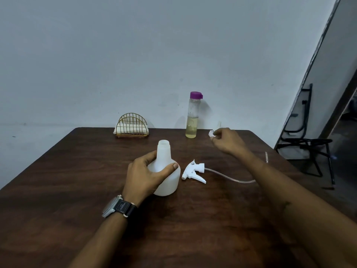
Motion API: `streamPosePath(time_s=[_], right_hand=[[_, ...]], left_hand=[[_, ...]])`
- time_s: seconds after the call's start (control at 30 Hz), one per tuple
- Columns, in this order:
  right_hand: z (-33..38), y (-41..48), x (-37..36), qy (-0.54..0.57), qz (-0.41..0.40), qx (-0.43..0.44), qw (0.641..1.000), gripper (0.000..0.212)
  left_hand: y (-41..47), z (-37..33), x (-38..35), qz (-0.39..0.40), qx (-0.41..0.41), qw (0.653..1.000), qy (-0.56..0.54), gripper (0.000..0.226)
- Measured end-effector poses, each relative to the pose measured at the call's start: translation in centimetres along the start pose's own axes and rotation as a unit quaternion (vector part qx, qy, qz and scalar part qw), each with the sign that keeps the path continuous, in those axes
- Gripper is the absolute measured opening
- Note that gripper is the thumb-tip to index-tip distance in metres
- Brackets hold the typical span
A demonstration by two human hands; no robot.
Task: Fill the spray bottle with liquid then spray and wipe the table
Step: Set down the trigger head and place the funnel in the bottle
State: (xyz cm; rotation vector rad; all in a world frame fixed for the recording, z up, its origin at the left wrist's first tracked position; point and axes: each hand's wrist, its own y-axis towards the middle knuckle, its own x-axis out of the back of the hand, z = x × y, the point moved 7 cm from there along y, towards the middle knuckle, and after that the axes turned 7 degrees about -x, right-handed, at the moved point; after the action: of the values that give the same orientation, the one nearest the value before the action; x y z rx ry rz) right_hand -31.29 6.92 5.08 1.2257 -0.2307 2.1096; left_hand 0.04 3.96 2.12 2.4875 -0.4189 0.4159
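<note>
A white spray bottle (167, 176) stands upright in the middle of the dark wooden table (77, 180), its neck uncapped. My left hand (144, 176) grips its shoulder. The white spray head (193, 171) lies on its side just right of the bottle, its clear tube (228, 176) trailing to the right. At the back stands a clear bottle with a purple cap (192, 115), about a third full of yellowish liquid. My right hand (227, 141) is just right of that bottle, fingers pinched on a small white object (211, 133) that I cannot identify.
A gold wire holder with white napkins (132, 127) sits at the table's far edge, left of centre. The table stands against a plain wall. A black folding chair (307, 144) is beyond the table's right corner. A thin clear stick (266, 157) lies near the right edge.
</note>
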Motion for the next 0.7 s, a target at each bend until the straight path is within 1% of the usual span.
streamPosePath(time_s=[0.03, 0.1, 0.2, 0.3, 0.47, 0.6, 0.7], right_hand=[[-0.3, 0.9, 0.2, -0.001, -0.022, -0.007, 1.0, 0.031], [-0.9, 2.8, 0.2, -0.009, -0.047, -0.025, 0.999, 0.034], [-1.7, 6.2, -0.9, -0.039, -0.039, -0.049, 0.997, 0.04], [-2.5, 9.2, -2.5, -0.064, -0.031, -0.067, 0.995, 0.054], [-3.2, 13.8, -4.8, -0.069, -0.049, -0.088, 0.993, 0.08], [-4.9, 16.0, -6.4, -0.026, -0.069, -0.131, 0.989, 0.098], [-6.1, 16.9, -7.5, -0.005, -0.074, -0.166, 0.983, 0.104]], left_hand=[[0.2, 0.1, -0.2, 0.003, -0.001, 1.0, 0.0, 0.054], [0.5, 0.3, -0.5, 0.005, -0.006, 1.0, 0.003, 0.051], [0.6, 1.0, -0.7, 0.0, -0.008, 1.0, 0.008, 0.05], [0.7, 1.5, -0.8, 0.008, 0.003, 1.0, -0.006, 0.052], [0.9, 1.8, -1.0, 0.014, 0.005, 1.0, -0.012, 0.037], [0.8, 1.9, -1.0, 0.009, -0.005, 1.0, -0.021, 0.032], [0.9, 1.9, -1.1, 0.009, -0.014, 1.0, -0.022, 0.032]])
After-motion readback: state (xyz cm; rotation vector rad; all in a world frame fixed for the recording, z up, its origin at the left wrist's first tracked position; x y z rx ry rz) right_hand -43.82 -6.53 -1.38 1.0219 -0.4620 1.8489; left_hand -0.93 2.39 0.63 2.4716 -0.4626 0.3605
